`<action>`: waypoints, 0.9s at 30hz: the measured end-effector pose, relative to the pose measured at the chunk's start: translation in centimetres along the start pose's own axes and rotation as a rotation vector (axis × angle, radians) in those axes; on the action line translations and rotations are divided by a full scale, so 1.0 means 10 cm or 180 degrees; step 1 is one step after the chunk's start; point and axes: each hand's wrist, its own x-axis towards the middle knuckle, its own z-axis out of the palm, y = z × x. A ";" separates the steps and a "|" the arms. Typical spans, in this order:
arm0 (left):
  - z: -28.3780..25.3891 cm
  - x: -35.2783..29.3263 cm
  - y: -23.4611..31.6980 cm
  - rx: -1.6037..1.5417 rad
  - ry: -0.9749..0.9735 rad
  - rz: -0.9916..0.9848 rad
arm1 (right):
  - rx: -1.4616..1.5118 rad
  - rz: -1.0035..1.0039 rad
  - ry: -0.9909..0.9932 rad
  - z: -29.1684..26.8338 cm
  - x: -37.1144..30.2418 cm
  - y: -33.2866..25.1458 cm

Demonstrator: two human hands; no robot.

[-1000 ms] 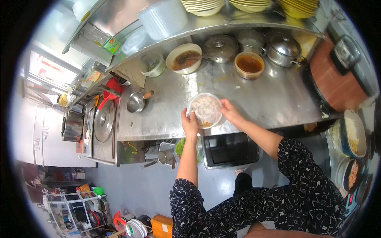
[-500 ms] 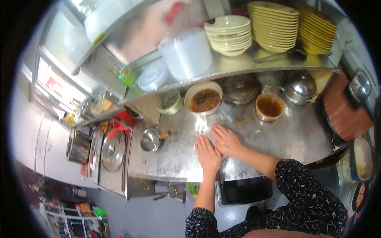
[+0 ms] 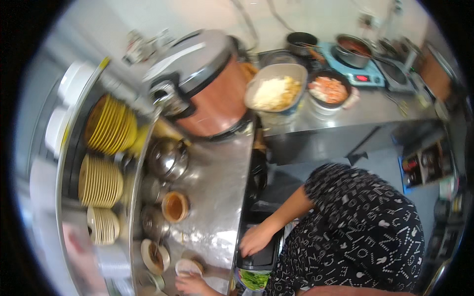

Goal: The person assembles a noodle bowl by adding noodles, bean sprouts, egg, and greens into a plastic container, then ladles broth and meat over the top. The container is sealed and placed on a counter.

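Beside the counter front, my right hand (image 3: pixel 256 240) reaches down into or over a black bin (image 3: pixel 264 256). Its fingers are bent together, and what they hold, if anything, is hidden. At the lower edge of the view, my left hand (image 3: pixel 193 284) has its fingers at the side of a round, pale-topped container (image 3: pixel 189 268) with a tan side, blurred. That container stands out over the steel counter (image 3: pixel 217 187). Close by is a cream bowl of brown stew (image 3: pixel 155 256). A second bowl with orange-brown sauce (image 3: pixel 175 206) sits farther along.
A large copper-coloured cooker (image 3: pixel 212 93) stands at the counter's far end. Stacked yellow plates (image 3: pixel 111 123) and cream bowls (image 3: pixel 101 181) fill the left shelf. A food container (image 3: pixel 276 89), an induction hob (image 3: pixel 363 74) and pans line the back counter. Green vegetables (image 3: pixel 253 279) lie below.
My view has swung far to the right. My hands, flat together on the counter before, are now apart: the right at the black bin, the left at the round container.
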 end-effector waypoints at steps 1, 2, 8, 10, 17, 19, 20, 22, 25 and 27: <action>-0.04 -0.03 0.16 0.0202 0.0227 -0.0104 | -0.0222 0.0404 -0.0026 0.00 -0.67 -0.02; -0.18 -0.10 0.29 0.0441 0.0645 -0.0131 | -0.0120 0.1145 -0.0096 -0.03 -1.30 -0.01; -1.58 -0.80 2.20 -0.2887 0.1810 0.1711 | -0.0724 0.3429 0.3001 -0.55 -4.28 -0.81; -2.09 -1.29 3.02 -0.3644 0.1142 0.1990 | -0.1387 0.4297 0.3363 -0.97 -4.99 -1.13; -3.68 -2.66 5.15 -0.4843 0.0410 0.2786 | -0.3339 0.6091 0.1864 -2.02 -7.50 -1.49; -4.00 -2.91 5.56 -0.5119 0.0292 0.2967 | -0.2273 0.6165 0.1833 -2.09 -7.96 -1.36; -4.15 -3.03 5.75 -0.5304 -0.0274 0.3082 | -0.1857 0.6093 0.2166 -2.15 -8.17 -1.29; -4.41 -3.25 6.20 -0.5916 -0.1619 0.3406 | -0.1742 0.5770 0.2777 -2.28 -8.59 -1.13; -4.83 -3.42 7.01 -0.6001 -0.5166 0.3365 | -0.0520 0.6054 0.3749 -2.57 -9.15 -0.72; -5.13 -3.50 7.65 -0.5158 -0.5676 0.3429 | 0.0369 0.5408 0.4693 -2.68 -9.44 -0.38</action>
